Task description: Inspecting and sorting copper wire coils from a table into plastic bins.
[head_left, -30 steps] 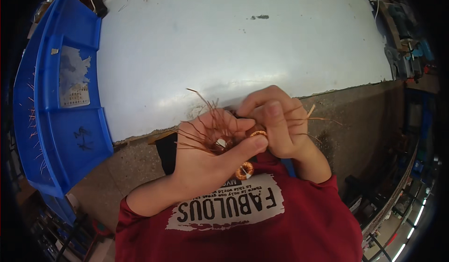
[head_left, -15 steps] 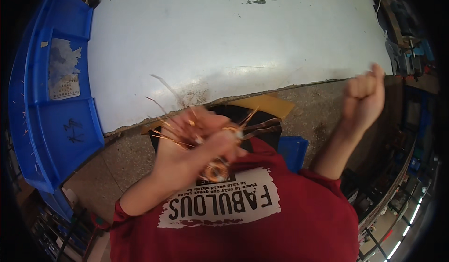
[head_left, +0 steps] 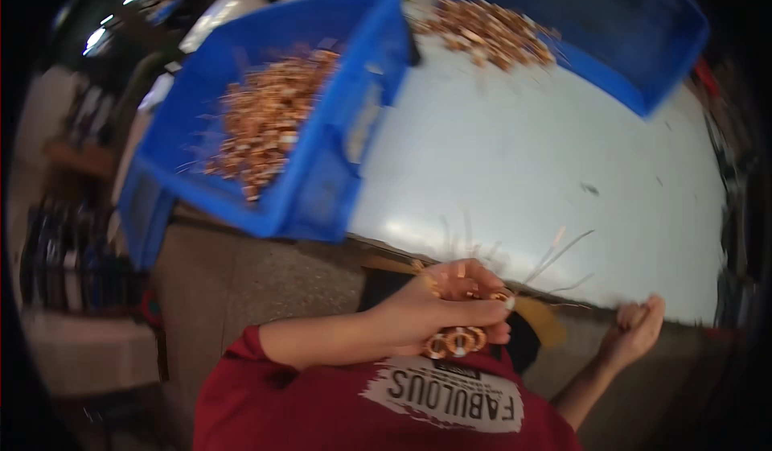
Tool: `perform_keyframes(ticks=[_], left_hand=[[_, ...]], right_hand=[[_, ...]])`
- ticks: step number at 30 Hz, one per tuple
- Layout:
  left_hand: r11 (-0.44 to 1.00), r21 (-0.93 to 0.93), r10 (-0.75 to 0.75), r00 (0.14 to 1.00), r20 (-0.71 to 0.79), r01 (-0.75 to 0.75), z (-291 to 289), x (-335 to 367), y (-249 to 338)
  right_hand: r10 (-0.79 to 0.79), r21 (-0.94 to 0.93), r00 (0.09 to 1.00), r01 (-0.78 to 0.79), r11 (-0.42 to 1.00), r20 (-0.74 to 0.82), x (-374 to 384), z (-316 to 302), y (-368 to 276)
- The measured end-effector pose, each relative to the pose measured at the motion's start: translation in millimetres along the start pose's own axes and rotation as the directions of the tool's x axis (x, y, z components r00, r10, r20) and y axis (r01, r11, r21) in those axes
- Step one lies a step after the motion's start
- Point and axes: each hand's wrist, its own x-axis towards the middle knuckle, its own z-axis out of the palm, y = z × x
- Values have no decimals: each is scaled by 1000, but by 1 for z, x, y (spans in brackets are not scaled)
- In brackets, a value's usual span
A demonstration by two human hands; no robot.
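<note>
My left hand (head_left: 442, 306) is closed around several small copper-wire coils (head_left: 460, 341), ring-shaped with bits of white on them. Some rings hang below the fingers in front of my red shirt. Thin wire leads (head_left: 560, 251) stick out past the fingertips over the table's near edge. Apart from it, on the right, my right hand (head_left: 635, 330) is raised near the table edge with its fingers curled in a pinch. Whether anything fine is between those fingers is too blurred to see.
A blue bin (head_left: 318, 189) heaped with copper coils (head_left: 273, 121) stands at the left end of the white table (head_left: 498, 161). More coils lie in a pile (head_left: 494, 37) at the far side, against another blue bin (head_left: 635, 85). Below the near edge is a speckled floor (head_left: 257, 278).
The view has swung left, bringing the filled bin and the far coil pile into sight. Both hands appear lower and farther right in the picture. The left hand still holds the coils.
</note>
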Motion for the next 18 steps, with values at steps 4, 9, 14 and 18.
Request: perform_keyframes(ticks=[4, 9, 14, 18], left_hand=[[980, 17, 195, 978, 69, -196, 36, -46, 24], [561, 479, 649, 718, 252, -675, 71, -123, 95], [90, 627, 866, 372, 334, -773, 124, -173, 148], [-69, 596, 943, 143, 301, -800, 148, -192, 179]], right_hand=[[42, 30, 996, -45, 999, 79, -10, -9, -20], [34, 45, 993, -39, 998, 116, -26, -19, -36], [31, 10, 990, -33, 999, 134, -27, -38, -50], [47, -17, 984, -45, 999, 169, -29, -47, -57]])
